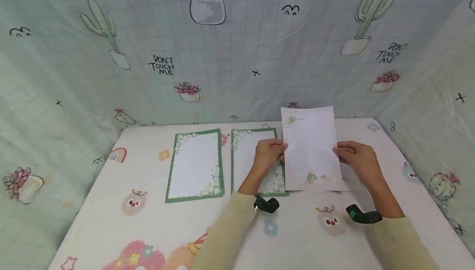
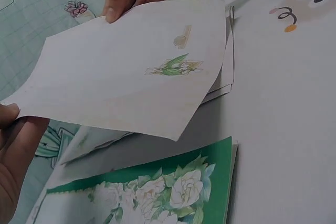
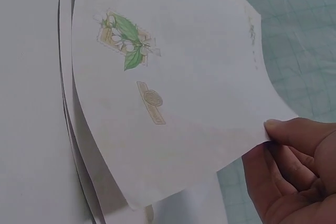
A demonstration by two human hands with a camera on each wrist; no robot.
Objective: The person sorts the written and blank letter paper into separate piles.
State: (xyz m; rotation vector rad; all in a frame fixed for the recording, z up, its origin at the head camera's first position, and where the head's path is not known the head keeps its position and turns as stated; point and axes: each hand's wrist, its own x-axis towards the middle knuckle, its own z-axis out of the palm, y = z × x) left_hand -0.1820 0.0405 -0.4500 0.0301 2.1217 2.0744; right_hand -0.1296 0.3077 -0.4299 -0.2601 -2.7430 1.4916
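Note:
Both hands hold up a white letter sheet [image 1: 311,150] by its long sides, tilted above the table. It carries a small green plant print near its top left and a leafy flower print [image 3: 126,40] with a tan seal label [image 3: 152,99] near the bottom. My left hand [image 1: 268,154] pinches the left edge between thumb and fingers. On the opposite edge, the right hand [image 3: 291,169] pinches with the thumb on top. Beneath the raised sheet, edges of more paper [image 2: 230,77] show on the table; most of that pile is hidden.
Left of the held sheet lies a green-bordered floral paper stack [image 1: 278,179], partly covered by the left forearm. Another green-bordered floral stack [image 1: 195,165] lies farther left. A patterned cloth wall [image 1: 237,47] stands behind the white printed tablecloth [image 1: 141,233].

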